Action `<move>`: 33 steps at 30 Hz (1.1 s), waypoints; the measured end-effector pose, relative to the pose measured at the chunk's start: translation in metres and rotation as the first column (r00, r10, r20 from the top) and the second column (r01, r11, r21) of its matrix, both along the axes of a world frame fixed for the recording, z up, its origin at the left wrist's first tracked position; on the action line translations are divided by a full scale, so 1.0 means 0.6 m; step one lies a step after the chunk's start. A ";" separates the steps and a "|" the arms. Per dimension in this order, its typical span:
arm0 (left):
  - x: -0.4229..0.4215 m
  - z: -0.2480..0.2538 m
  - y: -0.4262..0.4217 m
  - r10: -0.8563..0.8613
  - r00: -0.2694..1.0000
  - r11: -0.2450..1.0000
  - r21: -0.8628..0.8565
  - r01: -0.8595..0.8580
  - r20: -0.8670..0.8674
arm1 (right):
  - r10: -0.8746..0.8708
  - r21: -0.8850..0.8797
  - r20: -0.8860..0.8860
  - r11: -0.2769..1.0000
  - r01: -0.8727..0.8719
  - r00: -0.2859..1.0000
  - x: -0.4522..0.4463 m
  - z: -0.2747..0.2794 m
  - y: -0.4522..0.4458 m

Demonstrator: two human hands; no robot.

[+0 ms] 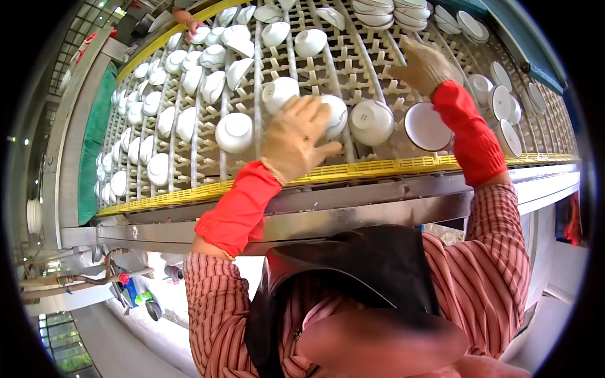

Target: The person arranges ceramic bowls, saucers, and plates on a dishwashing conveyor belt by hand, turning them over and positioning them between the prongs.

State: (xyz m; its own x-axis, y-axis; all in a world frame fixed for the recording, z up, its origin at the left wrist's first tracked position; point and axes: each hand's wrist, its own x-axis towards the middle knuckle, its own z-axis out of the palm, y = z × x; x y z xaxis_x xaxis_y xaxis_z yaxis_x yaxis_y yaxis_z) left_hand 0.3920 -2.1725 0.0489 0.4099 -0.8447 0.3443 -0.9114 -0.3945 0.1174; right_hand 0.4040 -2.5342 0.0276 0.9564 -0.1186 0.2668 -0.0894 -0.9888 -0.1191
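White bowls (234,132), many, ranged on a pegged conveyor (346,72); far rows cut off at the top. Yellow edging (378,167) along the near side. Left hand (296,135), gloved: fingers close together, thumb spread, hiding part of a bowl; contact cannot be told. Right hand (427,66), gloved: fingers extended, thumb apart, beyond one dark-rimmed bowl (428,127). Co-worker's hand (193,25), small, apparently at a bowl; finger state unclear.
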 end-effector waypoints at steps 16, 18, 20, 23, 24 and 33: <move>-0.066 -0.082 -0.278 -0.360 0.918 0.933 0.081 0.351 0.168 | 0.373 0.673 0.321 0.557 -0.487 0.870 0.122 -0.112 -0.056; -0.062 -0.091 -0.281 -0.349 0.937 0.927 0.158 0.342 0.023 | 0.352 0.694 0.250 0.584 -0.421 0.902 0.147 -0.096 -0.044; -0.057 -0.104 -0.286 -0.314 0.949 0.934 0.169 0.314 -0.028 | 0.168 0.717 0.142 0.662 -0.219 0.975 0.149 -0.059 -0.031; -0.060 -0.115 -0.302 -0.205 0.973 0.951 0.213 0.223 -0.106 | -0.032 0.497 0.106 0.867 -0.025 0.994 0.149 -0.005 -0.028; -0.065 -0.110 -0.311 -0.113 0.971 0.937 0.303 0.174 -0.210 | -0.060 0.373 0.139 0.928 0.004 0.988 0.157 0.003 -0.033; -0.025 -0.016 -0.175 -0.258 0.920 0.966 -0.089 0.242 -0.297 | 0.043 -0.070 0.033 0.997 -0.041 0.999 0.371 -0.030 -0.095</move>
State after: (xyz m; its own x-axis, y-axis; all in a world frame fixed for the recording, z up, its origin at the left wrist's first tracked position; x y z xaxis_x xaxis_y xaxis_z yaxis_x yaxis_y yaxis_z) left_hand 0.3773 -2.2773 0.0390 0.2789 -0.9184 0.2807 -0.8973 -0.1451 0.4169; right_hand 0.6264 -2.5912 0.0094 0.9503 -0.0586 0.3057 -0.0446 -0.9976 -0.0526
